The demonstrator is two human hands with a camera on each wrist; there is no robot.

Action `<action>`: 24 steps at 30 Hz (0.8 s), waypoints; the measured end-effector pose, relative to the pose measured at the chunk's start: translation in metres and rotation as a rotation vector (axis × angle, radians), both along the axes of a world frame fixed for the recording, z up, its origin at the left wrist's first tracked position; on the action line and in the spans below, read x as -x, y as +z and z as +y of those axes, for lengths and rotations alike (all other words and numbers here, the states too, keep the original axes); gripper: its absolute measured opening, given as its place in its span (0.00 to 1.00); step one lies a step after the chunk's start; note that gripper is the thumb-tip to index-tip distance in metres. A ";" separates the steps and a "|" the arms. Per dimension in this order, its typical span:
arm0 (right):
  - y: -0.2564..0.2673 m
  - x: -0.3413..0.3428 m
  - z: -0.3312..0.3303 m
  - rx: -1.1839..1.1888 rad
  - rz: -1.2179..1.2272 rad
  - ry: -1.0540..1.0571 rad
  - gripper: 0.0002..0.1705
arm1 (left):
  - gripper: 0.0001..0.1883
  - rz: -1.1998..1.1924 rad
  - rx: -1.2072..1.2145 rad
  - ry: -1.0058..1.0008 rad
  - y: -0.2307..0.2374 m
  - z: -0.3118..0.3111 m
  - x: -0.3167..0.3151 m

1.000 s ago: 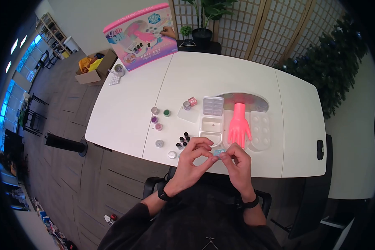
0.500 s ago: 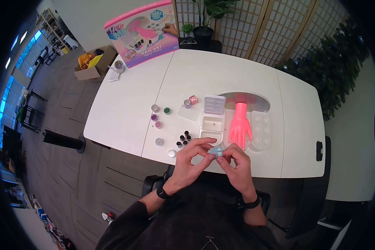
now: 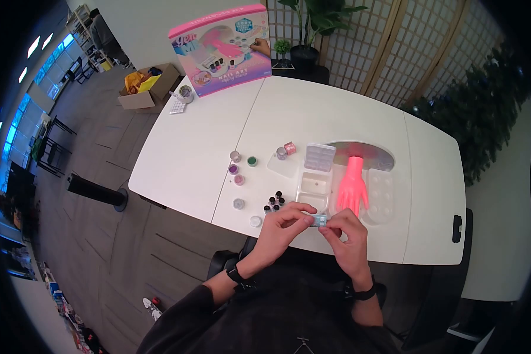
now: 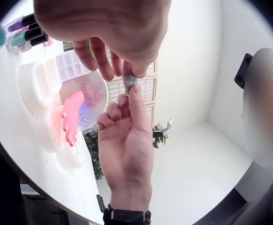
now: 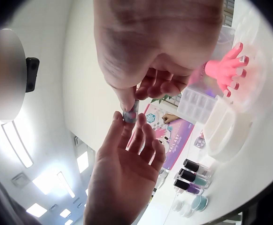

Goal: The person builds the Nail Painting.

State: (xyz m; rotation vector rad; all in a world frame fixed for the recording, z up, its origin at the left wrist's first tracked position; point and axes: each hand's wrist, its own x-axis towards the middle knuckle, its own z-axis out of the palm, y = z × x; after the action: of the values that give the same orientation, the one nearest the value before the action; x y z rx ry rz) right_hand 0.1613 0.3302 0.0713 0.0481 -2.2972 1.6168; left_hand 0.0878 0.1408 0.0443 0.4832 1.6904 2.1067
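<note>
Small pale-blue piece point(image 3: 319, 220) is held up by the desk's point(image 3: 183, 168) near edge, its ends pinched between thumb and fingertips of left hand point(image 3: 285, 228) and right hand point(image 3: 349, 237), likely for steadiness. Polish bottles point(image 3: 272, 201) are grouped along that edge, presumably for reach.

Bright ceiling lights point(image 5: 18, 145), dark fisheye corners
</note>
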 end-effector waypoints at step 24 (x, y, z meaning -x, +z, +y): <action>0.024 0.006 0.025 -0.013 -0.476 0.204 0.11 | 0.07 0.674 0.264 0.033 -0.005 -0.009 0.001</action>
State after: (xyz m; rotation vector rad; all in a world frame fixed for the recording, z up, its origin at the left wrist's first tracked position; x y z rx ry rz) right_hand 0.1554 0.3549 0.0954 -0.1150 -2.7314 1.8777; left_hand 0.0871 0.1322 0.0392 1.1788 2.2990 1.8017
